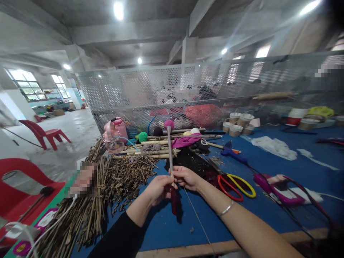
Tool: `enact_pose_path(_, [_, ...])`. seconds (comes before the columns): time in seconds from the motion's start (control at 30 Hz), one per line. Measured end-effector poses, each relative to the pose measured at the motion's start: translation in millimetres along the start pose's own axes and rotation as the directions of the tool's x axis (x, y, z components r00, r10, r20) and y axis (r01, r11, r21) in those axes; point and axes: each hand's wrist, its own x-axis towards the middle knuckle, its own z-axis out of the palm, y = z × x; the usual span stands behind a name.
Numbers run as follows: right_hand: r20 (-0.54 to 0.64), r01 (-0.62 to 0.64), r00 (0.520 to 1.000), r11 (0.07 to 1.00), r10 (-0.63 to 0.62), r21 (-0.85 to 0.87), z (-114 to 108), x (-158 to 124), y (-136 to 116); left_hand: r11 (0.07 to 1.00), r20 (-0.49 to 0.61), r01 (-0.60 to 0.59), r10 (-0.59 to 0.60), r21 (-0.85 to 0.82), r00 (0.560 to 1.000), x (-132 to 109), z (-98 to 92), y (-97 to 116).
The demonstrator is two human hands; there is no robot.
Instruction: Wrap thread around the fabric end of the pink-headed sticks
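Gripping slim grey wooden stick (170,154) near its lower part: left hand (160,188), fingers bent around shaft, no wide gap; right hand (186,178), fingertips pinched together on shaft just above left fingers. Stick tilted slightly over blue surface (158,233), round pink ball (169,124) at far end, well beyond fingers; dark red fabric-like end (174,202) just below left fingers. Thin string (196,212) trailing from near right hand toward near edge. Scissors with red and yellow handles (228,176) right of hands; brown dried twigs (99,193) left.
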Motion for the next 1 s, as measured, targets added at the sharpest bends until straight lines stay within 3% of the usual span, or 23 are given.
enact_pose_path(0.1, [-0.074,0.025,0.997,0.999,-0.029,-0.042,4,4,6,0.97,-0.11,-0.023,0.051,0.242,0.993,4,-5.5,-3])
enact_pose_path(0.17, [-0.122,0.041,0.991,0.997,-0.048,-0.065,5,5,9,0.891,-0.192,-0.099,0.202,0.443,0.96,9,-9.9,-5])
enact_pose_path(0.23, [-0.139,0.041,0.989,0.997,-0.05,-0.067,5,6,8,0.824,-0.203,-0.16,0.314,0.544,0.927,12,-12.6,-6])
enact_pose_path(0.33, [-0.082,0.005,0.997,1.0,-0.005,0.0,3,5,3,0.888,-0.114,-0.168,0.238,0.428,0.964,11,-11.1,-4])
enact_pose_path(0.43, [-0.026,-0.012,1.0,1.0,0.012,0.028,2,3,-1,0.984,-0.004,-0.08,0.081,0.158,0.997,8,-5.9,0])
enact_pose_path(0.5, [-0.047,-0.002,0.999,1.0,0.002,-0.011,2,4,0,0.996,0.013,-0.022,0.021,0.09,1.0,7,-3.9,0])
enact_pose_path(0.57, [-0.092,0.008,0.996,0.998,-0.014,-0.059,3,6,3,0.983,-0.042,-0.006,0.014,0.183,0.999,7,-4.2,-1])
enact_pose_path(0.67, [-0.13,0.02,0.991,0.993,-0.034,-0.114,3,10,7,0.886,-0.186,-0.086,0.189,0.455,0.964,9,-6.8,-3])
enact_pose_path(0.77, [-0.083,-0.005,0.997,0.997,-0.002,-0.078,2,9,5,0.834,-0.19,-0.165,0.304,0.526,0.933,10,-9.1,-3])
enact_pose_path(0.83, [-0.017,-0.014,1.0,0.999,0.013,-0.03,2,6,2,0.905,-0.109,-0.153,0.212,0.396,0.971,9,-10.6,-1])
enact_pose_path(0.9, [0.021,0.015,1.0,0.999,-0.014,-0.034,4,3,0,0.974,0.003,-0.062,0.063,0.216,0.998,8,-12.2,1])
enact_pose_path(1.0, [-0.036,0.06,0.997,0.99,-0.066,-0.127,7,1,0,0.988,0.061,0.059,-0.068,0.144,0.996,7,-13.5,2])
